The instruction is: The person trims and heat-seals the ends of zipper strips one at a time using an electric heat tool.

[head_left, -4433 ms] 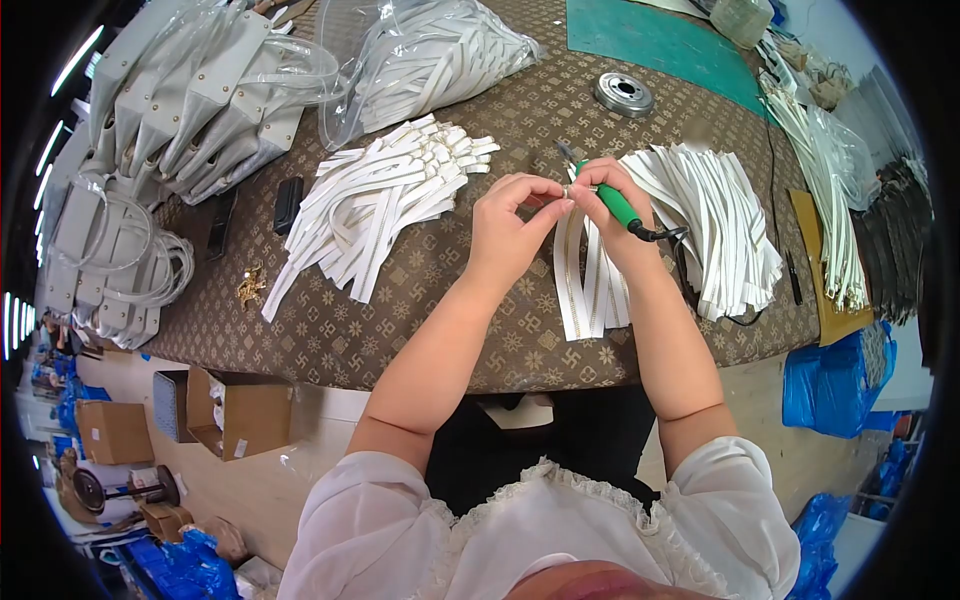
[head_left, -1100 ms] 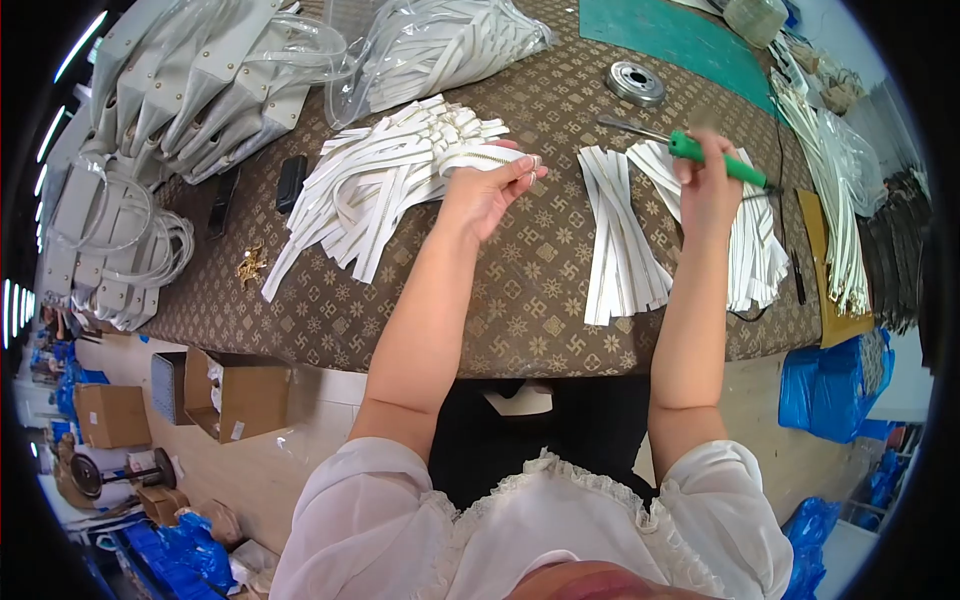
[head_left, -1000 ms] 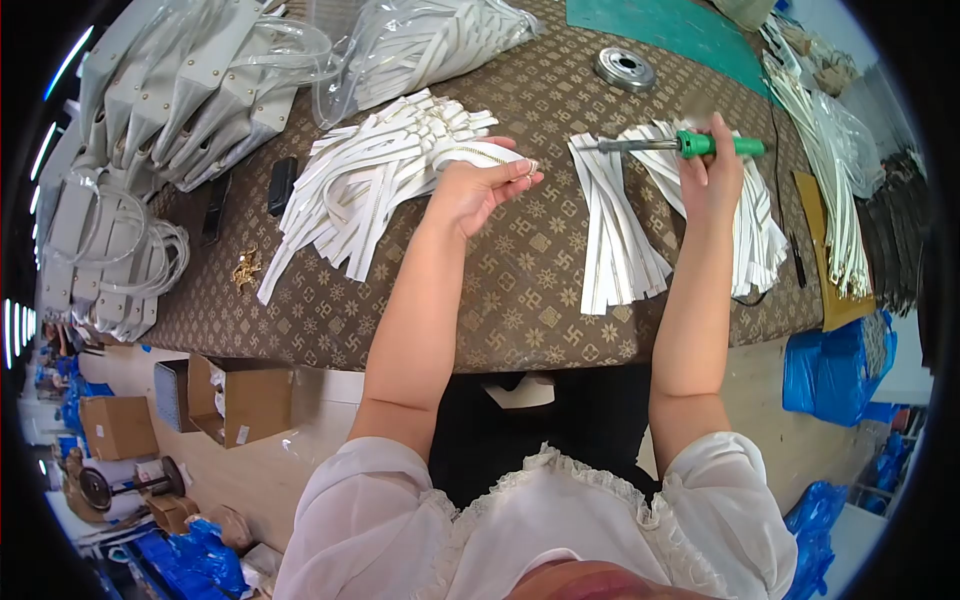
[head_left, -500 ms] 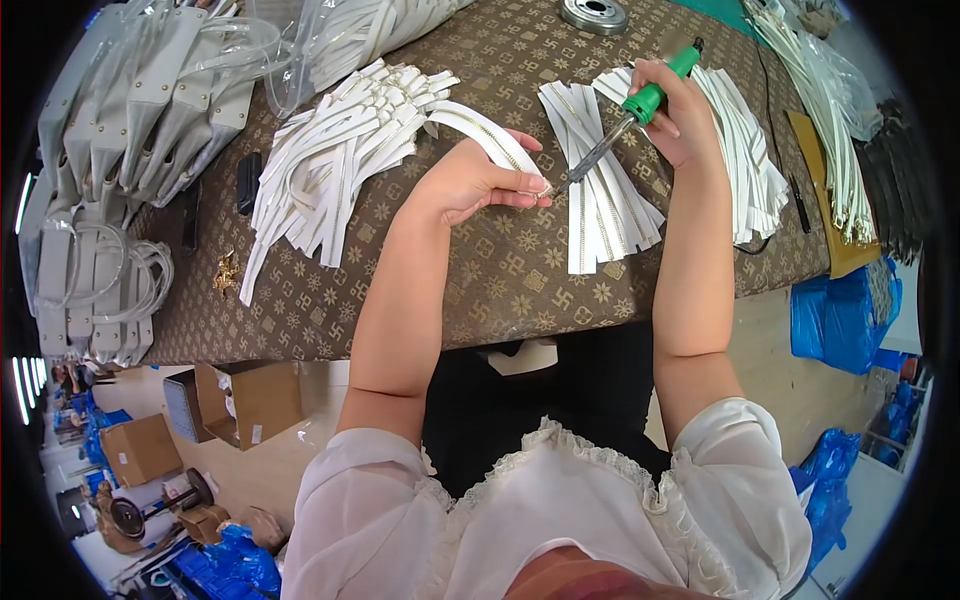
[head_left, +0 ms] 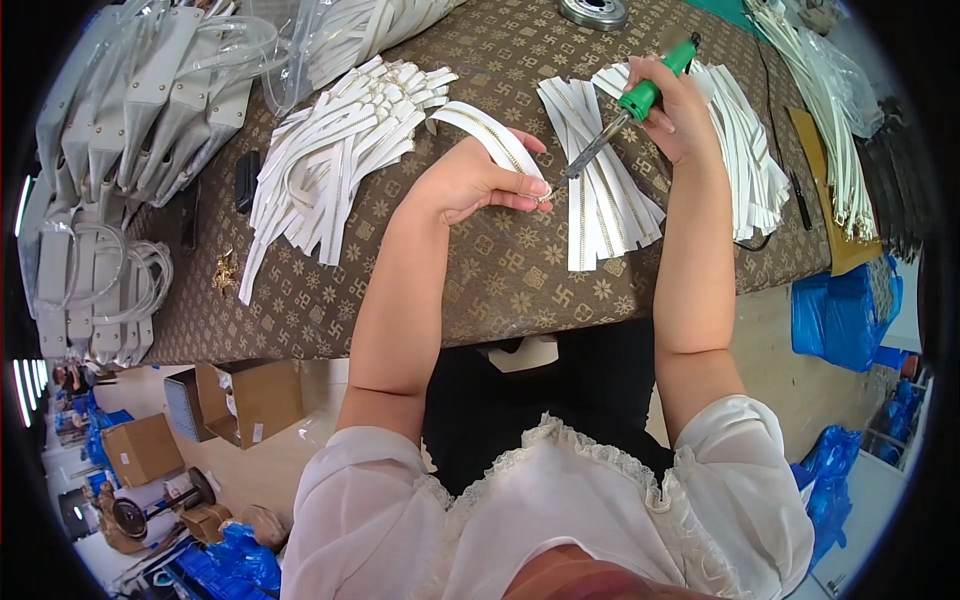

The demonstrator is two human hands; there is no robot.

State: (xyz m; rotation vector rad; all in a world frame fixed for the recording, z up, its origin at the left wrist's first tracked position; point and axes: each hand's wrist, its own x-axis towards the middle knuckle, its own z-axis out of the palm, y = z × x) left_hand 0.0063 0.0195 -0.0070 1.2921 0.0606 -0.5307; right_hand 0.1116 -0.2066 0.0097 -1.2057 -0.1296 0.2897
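Observation:
A white zipper [head_left: 487,134] with gold teeth is pinched near its end between the thumb and fingers of my left hand [head_left: 492,180]. Its other part arches up and left toward a heap of zippers [head_left: 340,150]. My right hand [head_left: 675,112] is closed round the green handle of a soldering iron [head_left: 643,98]. The iron's dark metal tip points down and left, a short gap away from the held zipper end. Under the tip and shaft lies a small fanned stack of zippers [head_left: 600,205]. Another pile of zippers [head_left: 745,160] spreads right of my right hand.
White bags [head_left: 150,110] are piled at the left of the patterned table [head_left: 480,290]. Small gold pieces [head_left: 226,272] and a black object [head_left: 246,182] lie near them. A round metal piece [head_left: 594,10] sits at the back. A black cord [head_left: 768,90] runs along the right.
The soldering iron's tip has drawn back slightly up and right, off the zipper end. My left hand keeps its pinch almost in place.

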